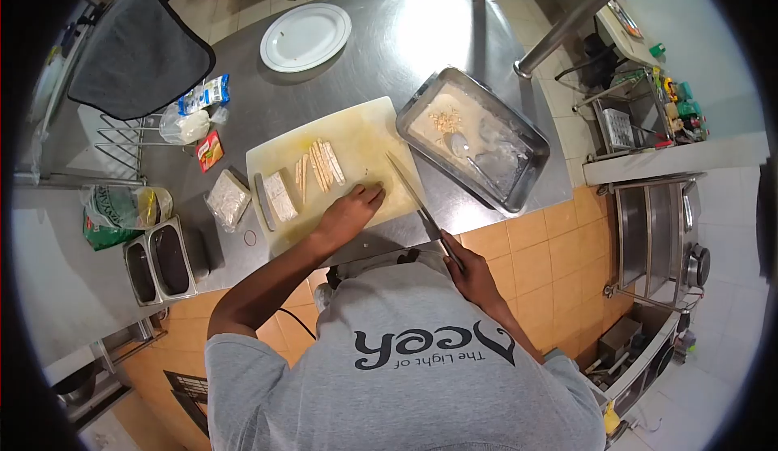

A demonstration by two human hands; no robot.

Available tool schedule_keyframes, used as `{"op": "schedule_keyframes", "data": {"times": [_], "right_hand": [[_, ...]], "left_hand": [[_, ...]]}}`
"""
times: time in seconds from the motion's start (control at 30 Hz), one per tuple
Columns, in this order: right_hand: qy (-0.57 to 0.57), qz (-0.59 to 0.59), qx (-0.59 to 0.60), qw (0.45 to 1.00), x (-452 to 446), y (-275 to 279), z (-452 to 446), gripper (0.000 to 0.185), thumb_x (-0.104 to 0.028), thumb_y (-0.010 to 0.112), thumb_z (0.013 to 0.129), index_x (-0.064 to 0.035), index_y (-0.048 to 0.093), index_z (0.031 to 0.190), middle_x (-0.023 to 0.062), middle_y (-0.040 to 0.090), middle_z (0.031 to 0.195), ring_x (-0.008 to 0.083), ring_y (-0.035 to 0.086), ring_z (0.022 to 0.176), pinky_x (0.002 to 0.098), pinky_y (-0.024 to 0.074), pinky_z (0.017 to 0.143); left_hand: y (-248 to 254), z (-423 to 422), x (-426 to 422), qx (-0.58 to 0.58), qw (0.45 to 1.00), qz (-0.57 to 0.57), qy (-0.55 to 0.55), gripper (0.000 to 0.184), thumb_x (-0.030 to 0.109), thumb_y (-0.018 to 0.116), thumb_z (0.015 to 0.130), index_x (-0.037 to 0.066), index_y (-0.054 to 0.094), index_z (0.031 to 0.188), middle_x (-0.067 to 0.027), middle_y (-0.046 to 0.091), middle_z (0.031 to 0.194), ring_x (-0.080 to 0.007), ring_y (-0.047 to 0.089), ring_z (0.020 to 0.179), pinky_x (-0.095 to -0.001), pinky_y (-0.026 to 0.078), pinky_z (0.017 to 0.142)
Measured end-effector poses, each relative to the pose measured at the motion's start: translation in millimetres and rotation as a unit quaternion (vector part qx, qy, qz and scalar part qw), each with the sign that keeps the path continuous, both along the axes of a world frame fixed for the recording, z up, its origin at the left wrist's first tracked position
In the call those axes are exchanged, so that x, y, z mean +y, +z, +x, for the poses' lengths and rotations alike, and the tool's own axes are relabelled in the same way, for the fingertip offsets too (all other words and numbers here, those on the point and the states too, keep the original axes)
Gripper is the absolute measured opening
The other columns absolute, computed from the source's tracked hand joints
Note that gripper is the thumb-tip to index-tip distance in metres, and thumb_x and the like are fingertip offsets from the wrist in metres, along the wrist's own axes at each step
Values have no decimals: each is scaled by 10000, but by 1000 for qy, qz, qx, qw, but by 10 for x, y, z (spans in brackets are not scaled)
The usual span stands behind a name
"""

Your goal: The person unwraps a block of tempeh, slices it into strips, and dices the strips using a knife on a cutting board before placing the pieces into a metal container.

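My right hand (470, 271) grips a knife (411, 188) by its dark handle, the blade lying over the right part of the white cutting board (275, 145). On the board's near side rests my left hand (350, 214), fingers curled and pressed together; whether anything is under them is hidden. Left of it lie several thin pale sticks (326, 166), which look like cut tempeh. Farther left are a pale rectangular block (281, 196) and a narrow greyish strip (265, 201). A wrapped block (228, 200) sits off the board, to its left.
Right of the board stands a deep metal pan (413, 111) with whitish batter, crumbs and a spoon (460, 145). A white plate (306, 38) lies at the far side. Red sachet (209, 151), plastic packs and metal containers (170, 263) line the left. A steel post (567, 25) rises at right.
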State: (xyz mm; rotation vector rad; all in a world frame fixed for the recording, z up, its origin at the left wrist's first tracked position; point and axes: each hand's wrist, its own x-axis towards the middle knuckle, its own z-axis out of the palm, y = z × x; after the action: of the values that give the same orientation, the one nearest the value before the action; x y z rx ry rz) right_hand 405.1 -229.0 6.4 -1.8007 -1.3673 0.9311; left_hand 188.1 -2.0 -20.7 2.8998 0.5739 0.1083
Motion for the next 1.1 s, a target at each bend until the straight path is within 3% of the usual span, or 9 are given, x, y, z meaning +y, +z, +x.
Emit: {"op": "schedule_keyframes", "data": {"times": [0.23,0.53,0.77,0.9,1.0,1.1], "right_hand": [[4,0,-26,1000,-6,14,7,575,-61,638,936,-169,493,1482,225,678,1213,412,678,1049,415,551,885],[48,55,-25,997,-15,36,276,576,-40,657,916,-177,527,1460,206,698,993,382,673,844,415,531,759],[7,95,-42,995,75,295,622,570,-27,661,908,-180,549,1445,175,709,1085,340,666,810,386,535,732],[9,12,-61,998,38,348,910,556,-41,657,920,-183,549,1447,156,706,1170,327,677,822,376,539,734],[5,115,-75,991,30,283,1078,538,-44,654,926,-181,558,1438,169,701,1183,335,692,866,369,544,751],[6,93,-75,993,-41,285,1287,518,-42,647,934,-175,567,1428,177,689,1220,343,703,922,367,552,777]], "left_hand": [[-32,-98,148,-31,997,-7,-63,426,32,573,823,1,627,1245,-86,629,1247,-257,617,1095,-329,529,974],[-39,-221,269,-19,994,-25,-106,399,55,566,848,38,612,1244,-72,632,1242,-267,613,1152,-341,529,988],[77,-121,161,33,998,-7,-53,321,43,603,809,36,639,1127,-71,636,1112,-245,627,1083,-323,584,847],[75,-49,130,7,999,23,-41,281,66,586,825,56,619,1103,-48,592,1084,-236,620,1040,-313,594,808],[41,20,98,-24,1000,12,-10,223,38,602,820,36,640,1039,-62,622,1051,-269,635,996,-311,595,820],[40,101,136,-99,982,-119,109,167,-8,666,831,4,678,997,-105,685,1023,-262,691,948,-333,592,839]]}}
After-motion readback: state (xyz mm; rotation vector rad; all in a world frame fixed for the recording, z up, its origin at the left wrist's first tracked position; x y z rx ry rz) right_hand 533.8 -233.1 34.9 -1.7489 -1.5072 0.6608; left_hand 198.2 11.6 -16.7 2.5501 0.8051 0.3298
